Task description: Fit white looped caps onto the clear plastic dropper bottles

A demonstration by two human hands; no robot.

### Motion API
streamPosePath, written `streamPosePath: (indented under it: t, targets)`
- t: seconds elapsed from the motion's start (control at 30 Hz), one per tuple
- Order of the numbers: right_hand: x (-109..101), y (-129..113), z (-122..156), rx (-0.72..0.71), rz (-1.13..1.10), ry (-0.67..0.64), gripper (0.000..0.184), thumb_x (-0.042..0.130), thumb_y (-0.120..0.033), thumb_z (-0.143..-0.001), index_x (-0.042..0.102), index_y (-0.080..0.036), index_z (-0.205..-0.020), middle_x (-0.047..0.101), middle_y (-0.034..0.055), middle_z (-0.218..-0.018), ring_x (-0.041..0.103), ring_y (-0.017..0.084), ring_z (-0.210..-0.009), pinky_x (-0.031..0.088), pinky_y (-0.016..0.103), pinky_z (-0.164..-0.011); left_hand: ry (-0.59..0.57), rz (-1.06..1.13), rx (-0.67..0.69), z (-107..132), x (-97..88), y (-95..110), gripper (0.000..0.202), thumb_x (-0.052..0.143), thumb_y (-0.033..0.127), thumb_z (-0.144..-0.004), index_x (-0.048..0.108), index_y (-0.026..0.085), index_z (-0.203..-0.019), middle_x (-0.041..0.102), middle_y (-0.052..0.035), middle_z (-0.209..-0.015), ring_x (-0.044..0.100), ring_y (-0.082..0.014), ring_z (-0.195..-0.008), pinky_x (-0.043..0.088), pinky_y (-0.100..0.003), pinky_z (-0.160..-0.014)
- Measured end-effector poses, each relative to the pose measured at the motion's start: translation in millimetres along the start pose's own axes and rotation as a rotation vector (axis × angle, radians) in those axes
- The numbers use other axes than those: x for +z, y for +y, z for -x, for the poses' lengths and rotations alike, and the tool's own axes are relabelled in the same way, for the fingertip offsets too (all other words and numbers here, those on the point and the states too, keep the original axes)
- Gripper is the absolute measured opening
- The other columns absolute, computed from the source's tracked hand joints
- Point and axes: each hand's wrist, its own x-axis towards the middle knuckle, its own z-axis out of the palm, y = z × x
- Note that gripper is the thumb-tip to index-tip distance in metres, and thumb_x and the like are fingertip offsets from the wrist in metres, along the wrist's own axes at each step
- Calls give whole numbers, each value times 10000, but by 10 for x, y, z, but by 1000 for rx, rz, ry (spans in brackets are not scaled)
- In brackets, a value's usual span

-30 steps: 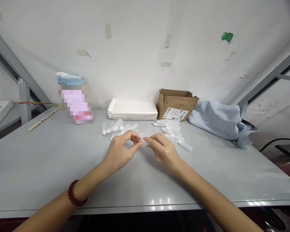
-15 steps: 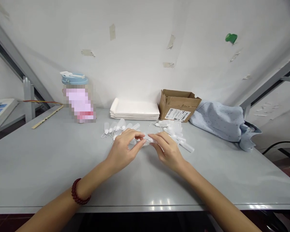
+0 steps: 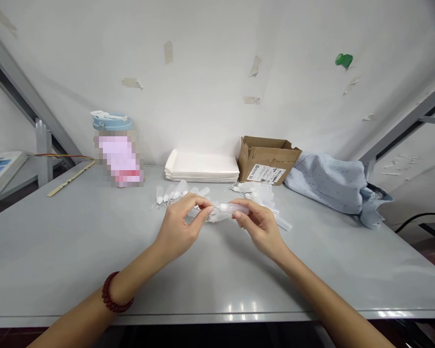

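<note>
Between the thumb and fingers of my right hand [image 3: 264, 226] is a small translucent plastic bottle [image 3: 232, 208], lying sideways with its white cap toward the left. My left hand [image 3: 180, 223] is closed in a pinch on a thin cord [image 3: 216, 207] that runs out from the cap end. More of these small bottles [image 3: 181, 187] with looped cords lie on the table behind my left hand. Another group of bottles [image 3: 261, 193] lies behind and beside my right hand, partly hidden by it. A few are just under the held bottle.
A stack of white envelopes [image 3: 203, 166] and an open cardboard box [image 3: 268, 159] stand against the wall. A light blue cloth [image 3: 326, 186] lies at right. Toward the left are a blue-lidded cup [image 3: 112, 122] and a thin wooden strip [image 3: 70, 179] on the grey table [image 3: 217, 280].
The bottle has come into clear sight in my right hand, its cap pointing left. My left hand has shifted slightly left, widening the gap between my hands.
</note>
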Motion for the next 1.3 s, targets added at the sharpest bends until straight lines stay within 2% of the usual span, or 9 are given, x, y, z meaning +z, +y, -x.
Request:
streamPosePath:
  t: [0.13, 0.3, 0.67, 0.77, 1.0, 1.13, 1.3]
  targets:
    - [43, -16, 52, -123, 95, -15, 175, 518, -264, -888, 632, -192, -1001, 656, 33, -821, 540, 125, -637, 413, 246, -546, 50, 8, 145, 30, 15, 34, 103, 524, 131, -853, 579, 190, -789, 625, -14, -738, 555, -150, -705, 433, -292, -671]
    - [41, -36, 63, -265, 231, 3, 175, 491, -209, -899, 603, -201, -1034, 639, 34, -813, 544, 142, -663, 424, 272, -597, 48, -70, 312, 36, -2, 0, 115, 518, 88, -840, 568, 191, -829, 644, -31, -760, 557, -167, -729, 434, -331, -694]
    - [48, -25, 52, -314, 303, -9, 172, 493, -186, -900, 577, -188, -1051, 559, 18, -734, 492, 134, -617, 403, 260, -564, 70, -171, 425, 35, 39, -52, 132, 504, 55, -828, 556, 175, -848, 643, -42, -771, 563, -177, -745, 432, -350, -704]
    - [78, -20, 44, -310, 309, -3, 185, 487, -184, -903, 569, -181, -1069, 560, 23, -743, 493, 135, -621, 405, 260, -565, 39, -189, 404, 7, -18, -49, 101, 549, 75, -816, 570, 162, -864, 643, -46, -803, 568, -187, -791, 431, -362, -741]
    - [81, -19, 38, -242, 271, -8, 201, 487, -202, -907, 565, -202, -1092, 638, 56, -883, 556, 157, -718, 425, 275, -599, -80, -121, 184, -65, -173, -35, 102, 605, 173, -811, 602, 170, -913, 633, -39, -902, 560, -184, -900, 444, -325, -799]
    - [62, -18, 32, -224, 243, -10, 200, 494, -210, -904, 575, -197, -1086, 645, 57, -889, 552, 153, -709, 410, 266, -571, -118, -60, 163, -76, -181, -44, 67, 583, 166, -832, 615, 182, -889, 638, -21, -884, 562, -166, -888, 438, -304, -797]
    - [52, -33, 26, -209, 241, -22, 191, 507, -209, -898, 594, -180, -1065, 623, 43, -805, 516, 140, -661, 392, 256, -554, -156, -4, 183, -74, -178, -42, 70, 562, 143, -846, 616, 177, -874, 639, -18, -853, 557, -159, -862, 436, -297, -773]
